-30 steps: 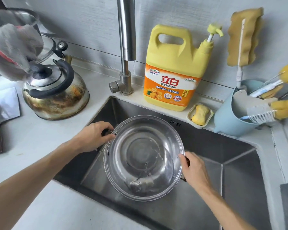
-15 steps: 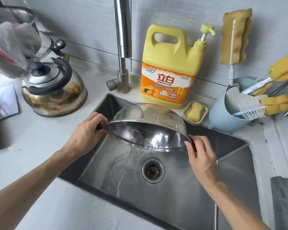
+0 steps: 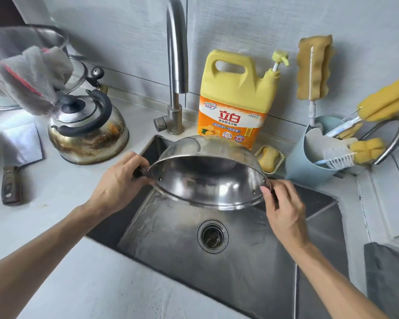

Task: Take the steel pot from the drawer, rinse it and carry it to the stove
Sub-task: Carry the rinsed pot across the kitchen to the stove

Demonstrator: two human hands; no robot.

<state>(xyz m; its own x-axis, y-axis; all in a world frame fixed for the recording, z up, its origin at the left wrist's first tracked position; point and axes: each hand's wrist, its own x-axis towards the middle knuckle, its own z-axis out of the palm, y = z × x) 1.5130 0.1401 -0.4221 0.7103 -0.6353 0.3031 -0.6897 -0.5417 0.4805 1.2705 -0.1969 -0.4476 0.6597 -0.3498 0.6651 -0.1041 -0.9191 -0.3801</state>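
The steel pot [image 3: 207, 180] hangs over the sink [image 3: 240, 272], tipped steeply so its open mouth faces down and toward me. My left hand [image 3: 118, 183] grips the dark handle on its left side. My right hand [image 3: 283, 208] grips the handle on its right side. The sink floor below is wet, with the drain [image 3: 212, 236] under the pot. No water runs from the tap [image 3: 176, 65], which stands behind the pot.
A stained kettle [image 3: 88, 130] sits on the counter at left, with a grey cloth [image 3: 28, 77] above it and a cleaver [image 3: 16, 162] beside it. Behind the sink stand a yellow detergent jug [image 3: 237, 100], a soap dish [image 3: 270, 157] and a blue brush holder [image 3: 309, 162].
The pot went from level, with a little water inside, to tipped up over the sink. The water has poured out and wet the sink floor. Both hands kept their grip.
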